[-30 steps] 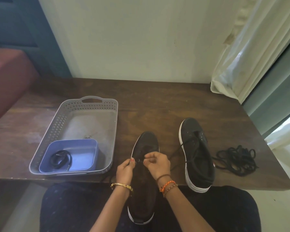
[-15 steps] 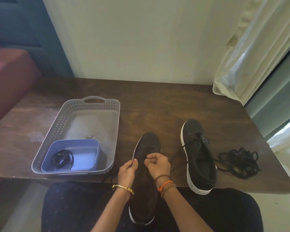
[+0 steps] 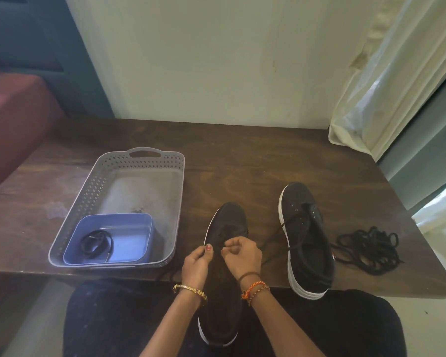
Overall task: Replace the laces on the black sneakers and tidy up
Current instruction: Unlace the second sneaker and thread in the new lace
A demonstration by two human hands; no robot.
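A black sneaker (image 3: 225, 222) with a white sole lies lengthwise from my lap onto the table edge, toe pointing away. My left hand (image 3: 196, 264) grips its left side by the eyelets, thumb up. My right hand (image 3: 241, 255) pinches a thin black lace over the tongue; the lace end trails right. A second black sneaker (image 3: 307, 243) stands to the right on the table, loosely laced. A tangled pile of black laces (image 3: 368, 247) lies right of it. Another coiled black lace (image 3: 95, 243) sits in a blue tub (image 3: 137, 240).
The blue tub stands in the near corner of a grey perforated basket (image 3: 139, 161) on the left of the dark wooden table (image 3: 242, 155). A white curtain (image 3: 386, 81) hangs at the right over the table's far corner. A maroon seat (image 3: 13, 119) is at the left.
Both hands stay at the eyelets with only small finger movements on the lace. The view has shifted slightly; shoes, basket and lace pile stay where they were.
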